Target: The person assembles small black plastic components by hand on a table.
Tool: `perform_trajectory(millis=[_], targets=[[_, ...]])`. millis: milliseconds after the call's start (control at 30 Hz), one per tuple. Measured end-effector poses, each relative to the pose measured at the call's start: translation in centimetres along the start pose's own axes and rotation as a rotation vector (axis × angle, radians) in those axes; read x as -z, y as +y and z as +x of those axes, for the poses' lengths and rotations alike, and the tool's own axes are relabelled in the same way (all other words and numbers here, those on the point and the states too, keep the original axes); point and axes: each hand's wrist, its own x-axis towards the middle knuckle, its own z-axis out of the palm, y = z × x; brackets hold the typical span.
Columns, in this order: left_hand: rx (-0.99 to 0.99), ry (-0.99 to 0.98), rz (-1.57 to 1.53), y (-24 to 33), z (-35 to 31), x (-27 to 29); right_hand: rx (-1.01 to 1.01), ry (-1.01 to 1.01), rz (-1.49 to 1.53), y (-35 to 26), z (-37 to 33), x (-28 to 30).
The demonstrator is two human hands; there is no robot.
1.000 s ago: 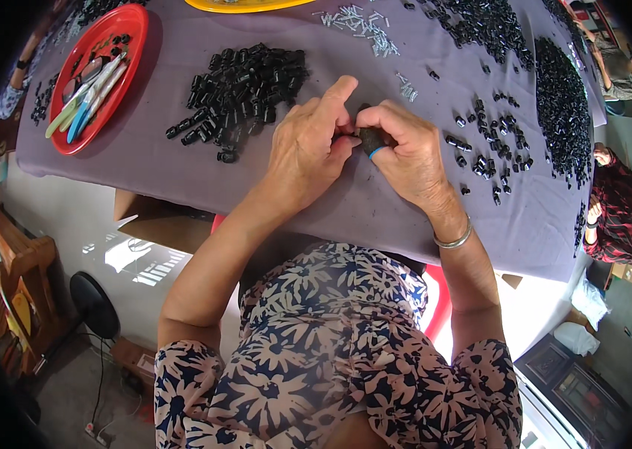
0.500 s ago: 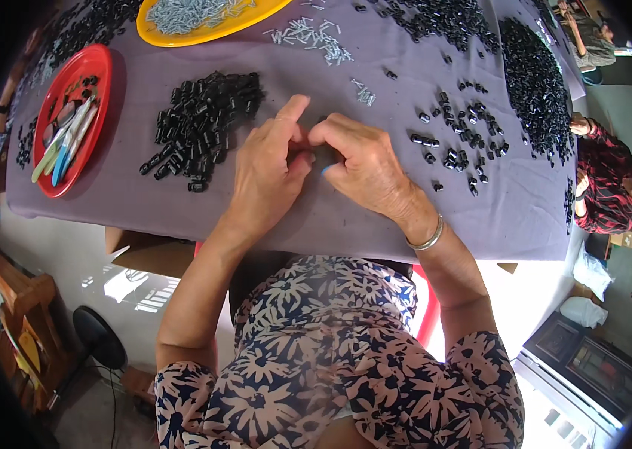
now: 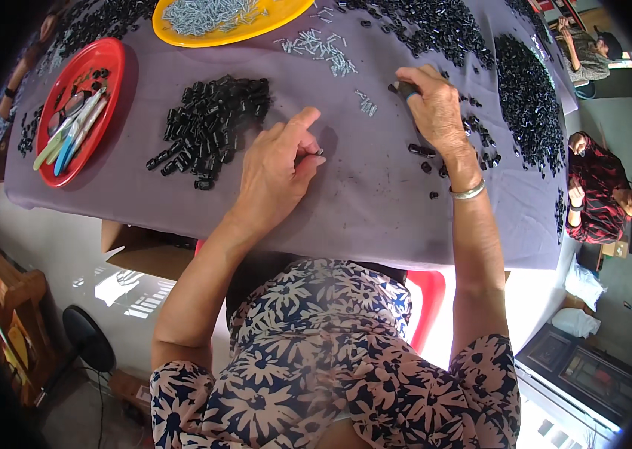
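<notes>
My left hand hovers over the middle of the purple cloth, index finger raised, thumb and other fingers pinched. A tiny light glint shows at those fingertips; the thing they hold is too small to name. My right hand reaches further out to the right, finger and thumb closed at a small black part. A blue covering sits on its thumb. Left of my left hand lies a pile of black cylindrical parts. Loose black parts are scattered beside my right wrist. A few silver pins lie between the hands.
A yellow plate of silver pins stands at the back, more pins beside it. The red plate at left holds blue- and green-handled tools. Large heaps of black parts cover the right and back. Other people sit around the table.
My right hand has left my left hand and moved right and away to the small black part. My left hand stays nearly in place, still pinched.
</notes>
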Motion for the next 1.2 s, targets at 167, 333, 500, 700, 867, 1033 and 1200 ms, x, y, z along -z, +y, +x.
perform_trajectory(millis=[167, 333, 500, 700, 867, 1033, 1200], targets=[[-0.008, 0.000, -0.022, -0.1, 0.1, 0.0, 0.058, -0.046, -0.046, -1.2, 0.4, -0.6], [-0.021, 0.020, 0.022, -0.1, 0.1, 0.0, 0.107, -0.244, 0.064, 0.2, 0.2, 2.1], [-0.003, 0.009, -0.002, -0.3, 0.0, -0.2, -0.269, -0.177, 0.246, 2.6, -0.3, 4.3], [0.008, 0.005, 0.016, -0.2, 0.0, -0.1, -0.284, -0.268, 0.213, 3.2, -2.5, 6.2], [-0.010, 0.013, 0.026, -0.2, 0.1, -0.2, 0.023, -0.205, 0.059, 1.4, -3.8, 5.0], [0.001, 0.017, 0.016, -0.2, 0.0, -0.2, 0.070, -0.204, -0.032, -0.5, -4.3, 4.7], [-0.006, 0.022, 0.011, -0.2, -0.1, -0.1, -0.010, -0.271, 0.114, -0.2, -3.5, 4.3]])
